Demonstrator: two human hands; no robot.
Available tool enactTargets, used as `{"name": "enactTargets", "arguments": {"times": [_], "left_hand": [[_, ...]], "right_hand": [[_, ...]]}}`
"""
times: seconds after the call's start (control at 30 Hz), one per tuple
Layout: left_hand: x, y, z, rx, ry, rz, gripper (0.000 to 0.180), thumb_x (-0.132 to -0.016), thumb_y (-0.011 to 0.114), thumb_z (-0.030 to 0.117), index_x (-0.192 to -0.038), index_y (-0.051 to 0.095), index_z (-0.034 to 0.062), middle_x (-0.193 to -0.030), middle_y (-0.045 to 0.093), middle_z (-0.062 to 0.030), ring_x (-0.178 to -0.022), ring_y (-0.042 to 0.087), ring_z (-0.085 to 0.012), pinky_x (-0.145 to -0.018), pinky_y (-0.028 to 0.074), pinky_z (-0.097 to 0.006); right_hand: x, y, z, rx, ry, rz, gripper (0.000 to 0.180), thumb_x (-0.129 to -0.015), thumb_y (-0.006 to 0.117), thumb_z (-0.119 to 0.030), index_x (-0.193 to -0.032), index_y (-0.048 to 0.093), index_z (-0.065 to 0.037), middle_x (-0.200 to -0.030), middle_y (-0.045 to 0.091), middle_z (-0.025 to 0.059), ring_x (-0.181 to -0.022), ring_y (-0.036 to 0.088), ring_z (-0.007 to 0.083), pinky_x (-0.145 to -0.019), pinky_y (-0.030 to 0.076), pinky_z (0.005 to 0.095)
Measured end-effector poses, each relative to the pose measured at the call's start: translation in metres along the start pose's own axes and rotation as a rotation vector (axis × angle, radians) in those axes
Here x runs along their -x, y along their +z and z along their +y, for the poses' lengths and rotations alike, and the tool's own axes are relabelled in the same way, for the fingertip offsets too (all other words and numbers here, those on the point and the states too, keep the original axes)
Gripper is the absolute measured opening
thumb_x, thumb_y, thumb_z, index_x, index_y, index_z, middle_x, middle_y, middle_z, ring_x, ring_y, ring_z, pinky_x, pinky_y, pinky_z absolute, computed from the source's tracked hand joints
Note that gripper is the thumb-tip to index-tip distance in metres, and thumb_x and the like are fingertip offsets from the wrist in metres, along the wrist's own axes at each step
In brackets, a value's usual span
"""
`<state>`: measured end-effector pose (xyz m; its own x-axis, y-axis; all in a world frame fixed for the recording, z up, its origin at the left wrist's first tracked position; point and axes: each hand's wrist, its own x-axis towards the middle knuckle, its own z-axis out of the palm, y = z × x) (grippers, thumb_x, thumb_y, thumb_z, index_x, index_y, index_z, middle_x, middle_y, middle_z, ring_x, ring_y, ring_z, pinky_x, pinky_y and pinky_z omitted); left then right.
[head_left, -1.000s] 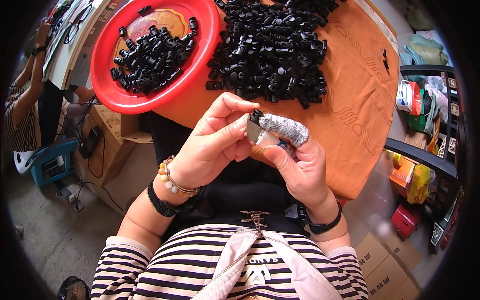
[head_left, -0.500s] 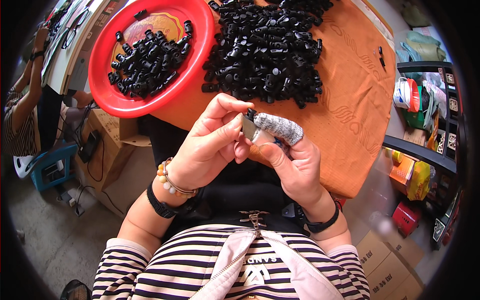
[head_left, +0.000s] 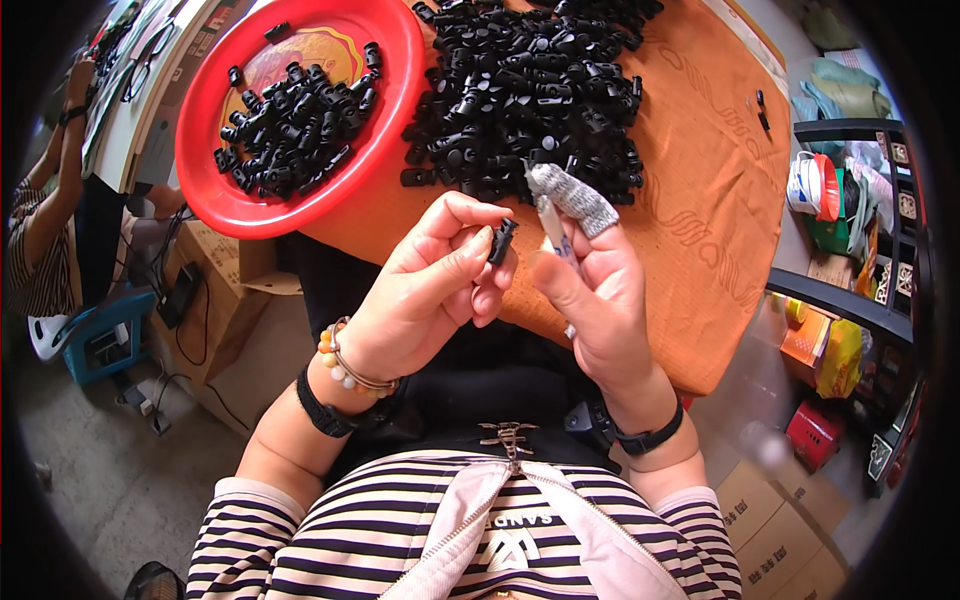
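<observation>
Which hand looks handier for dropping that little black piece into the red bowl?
Probably the left hand: it pinches the black piece, and the red bowl lies on its side. The right hand holds a small tool.

A grey concrete floor [head_left: 90, 470] lies below. Cardboard boxes [head_left: 215, 290] stand under the orange-covered table [head_left: 720, 200]. A blue stool [head_left: 100, 345] sits at left, and dark shelves [head_left: 860, 260] with coloured packages stand at right.

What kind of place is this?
Probably a small workshop for hand assembly: a big pile of black plastic clips on an orange table, more in a red bowl, cardboard boxes around.
</observation>
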<state>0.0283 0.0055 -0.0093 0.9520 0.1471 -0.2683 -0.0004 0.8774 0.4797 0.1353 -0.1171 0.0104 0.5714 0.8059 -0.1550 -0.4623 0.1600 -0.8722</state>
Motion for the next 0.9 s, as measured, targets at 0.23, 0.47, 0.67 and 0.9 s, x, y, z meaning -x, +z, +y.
{"name": "enactTargets", "arguments": {"times": [0.23,0.47,0.67,0.9], "left_hand": [[-0.001,-0.001,-0.005,-0.037,0.010,0.006,0.025,-0.091,0.049,0.015,-0.115,0.044,0.0107,-0.086,0.053,-0.0036,-0.064,0.045,-0.0054,-0.055,0.035,-0.019],[-0.001,0.003,-0.005,-0.030,-0.033,0.001,0.023,-0.092,0.049,0.017,-0.113,0.044,0.0106,-0.086,0.050,-0.0023,-0.068,0.046,-0.0067,-0.057,0.036,-0.020],[0.002,0.007,0.012,-0.173,0.141,0.151,0.023,-0.092,0.044,0.014,-0.114,0.045,0.0072,-0.077,0.047,-0.0031,-0.058,0.040,-0.0077,-0.051,0.035,-0.020],[0.013,-0.018,0.065,-0.183,0.585,0.383,0.038,-0.094,0.041,0.014,-0.129,0.035,0.0028,-0.106,0.052,-0.0127,-0.075,0.051,-0.0100,-0.061,0.044,-0.017]], "right_hand": [[-0.011,0.003,0.008,-0.016,-0.012,-0.004,0.041,-0.085,0.056,0.001,-0.123,0.039,0.002,-0.101,0.055,0.0065,-0.080,0.055,0.0059,-0.069,0.046,0.0188],[-0.007,0.003,0.010,-0.015,0.013,0.012,0.041,-0.087,0.057,-0.005,-0.124,0.040,0.002,-0.101,0.055,0.0044,-0.081,0.052,0.0040,-0.070,0.045,0.0165],[-0.008,-0.013,0.008,0.141,-0.099,0.124,0.042,-0.085,0.060,-0.006,-0.122,0.043,0.001,-0.112,0.052,0.0029,-0.093,0.047,0.0035,-0.083,0.039,0.0183],[-0.003,-0.054,-0.002,0.395,-0.216,0.421,0.046,-0.081,0.062,0.001,-0.123,0.045,0.000,-0.081,0.048,-0.0049,-0.065,0.035,-0.0002,-0.063,0.032,0.0125]]}}
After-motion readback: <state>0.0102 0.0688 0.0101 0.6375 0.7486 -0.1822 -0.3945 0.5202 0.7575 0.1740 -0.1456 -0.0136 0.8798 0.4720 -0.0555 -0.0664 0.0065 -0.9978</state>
